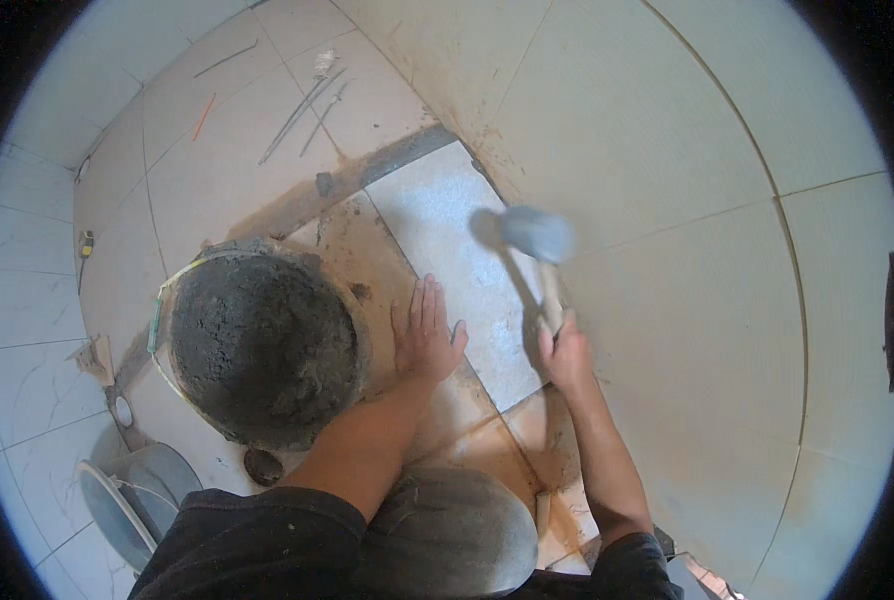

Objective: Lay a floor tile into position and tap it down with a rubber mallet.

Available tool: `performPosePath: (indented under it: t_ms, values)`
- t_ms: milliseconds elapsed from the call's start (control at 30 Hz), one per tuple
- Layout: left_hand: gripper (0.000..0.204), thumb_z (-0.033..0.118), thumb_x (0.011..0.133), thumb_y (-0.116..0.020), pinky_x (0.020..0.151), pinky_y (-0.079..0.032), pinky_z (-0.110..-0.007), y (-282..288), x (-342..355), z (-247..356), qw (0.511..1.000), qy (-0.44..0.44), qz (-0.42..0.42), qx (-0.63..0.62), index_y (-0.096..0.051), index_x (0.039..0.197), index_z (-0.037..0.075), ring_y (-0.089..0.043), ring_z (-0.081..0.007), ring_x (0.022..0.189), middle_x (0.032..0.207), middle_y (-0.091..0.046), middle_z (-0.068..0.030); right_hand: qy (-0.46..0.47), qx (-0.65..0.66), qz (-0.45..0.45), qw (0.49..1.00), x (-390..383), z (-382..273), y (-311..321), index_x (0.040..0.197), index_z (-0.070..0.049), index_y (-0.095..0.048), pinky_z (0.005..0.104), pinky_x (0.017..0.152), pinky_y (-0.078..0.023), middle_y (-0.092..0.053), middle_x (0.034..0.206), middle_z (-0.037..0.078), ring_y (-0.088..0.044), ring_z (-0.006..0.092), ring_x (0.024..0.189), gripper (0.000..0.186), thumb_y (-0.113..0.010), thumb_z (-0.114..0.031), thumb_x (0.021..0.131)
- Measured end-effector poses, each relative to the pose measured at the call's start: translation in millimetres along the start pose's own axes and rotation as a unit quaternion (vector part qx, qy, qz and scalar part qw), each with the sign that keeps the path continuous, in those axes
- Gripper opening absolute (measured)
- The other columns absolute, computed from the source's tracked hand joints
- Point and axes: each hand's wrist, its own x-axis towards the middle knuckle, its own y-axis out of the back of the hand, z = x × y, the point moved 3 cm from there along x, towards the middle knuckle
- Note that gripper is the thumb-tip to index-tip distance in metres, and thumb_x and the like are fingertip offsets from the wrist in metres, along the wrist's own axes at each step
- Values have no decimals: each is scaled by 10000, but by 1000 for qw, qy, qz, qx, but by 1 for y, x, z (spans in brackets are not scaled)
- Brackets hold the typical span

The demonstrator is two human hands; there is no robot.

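Note:
My right hand (567, 357) is wrapped round the pale handle of a mallet (540, 236). Its grey head, a little blurred, is over the right side of a whitish floor tile (447, 220) beside the wall, and a shadow falls on the tile. My left hand (427, 335) is flat with fingers stretched out, resting on the floor along the joint between that tile and a dirtier tile. Left of this hand stands a bucket (265, 345) filled with dark grey mortar; its wire handle with a green grip hangs at the left rim.
Wall tiles (687, 310) rise close on the right. A grey bucket (157, 490) lies tilted at lower left, and a tape measure (86, 243) sits by the left wall. Thin rods (302, 115) lie on the far floor. A mortar-smeared strip (367, 165) runs beyond the whitish tile.

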Motion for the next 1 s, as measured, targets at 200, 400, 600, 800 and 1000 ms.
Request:
performPosePath:
  t_ms: [200, 400, 600, 800, 1000]
  values:
    - [812, 469, 946, -494, 1212, -110, -595, -2, -7, 0, 1000, 6, -12, 6, -240, 1572, 18, -149, -231, 1541, 1678, -142, -94, -33, 44, -44, 998, 2, -33, 42, 1094, -2, -518, 346, 530, -499, -603, 640, 122, -623, 198, 568, 241, -643, -146, 948]
    - [794, 471, 966, -461, 1215, -92, -584, -2, 0, -5, 999, 14, -25, 29, -227, 1580, 25, -133, -231, 1547, 1683, -124, -94, 77, 198, 50, 976, 28, -91, 114, 961, -22, -493, 267, 475, -450, -562, 694, 58, -549, 114, 543, 145, -502, -147, 1034]
    - [785, 482, 983, -411, 1211, -97, -585, -5, 1, 5, 998, 2, -41, 38, -201, 1590, 30, -96, -232, 1554, 1687, -109, -95, 12, 19, 14, 1000, -33, -9, 61, 1138, 30, -535, 414, 611, -538, -667, 798, 187, -672, 310, 661, 291, -646, -144, 932]
    - [772, 486, 988, -392, 1209, -100, -580, -4, -7, -5, 997, 14, -52, 62, -222, 1584, 26, -79, -232, 1555, 1687, -104, -98, -171, -5, -120, 978, -60, -33, 24, 1072, 26, -540, 450, 564, -518, -623, 667, 227, -655, 404, 591, 280, -663, -177, 925]
    - [769, 490, 986, -394, 1211, -87, -572, -4, 0, 1, 996, 11, -52, 67, -242, 1578, 23, -92, -234, 1553, 1683, -121, -103, 115, 84, 119, 983, -59, -53, 42, 936, -2, -524, 353, 528, -448, -564, 642, 78, -545, 190, 550, 168, -611, -141, 973]
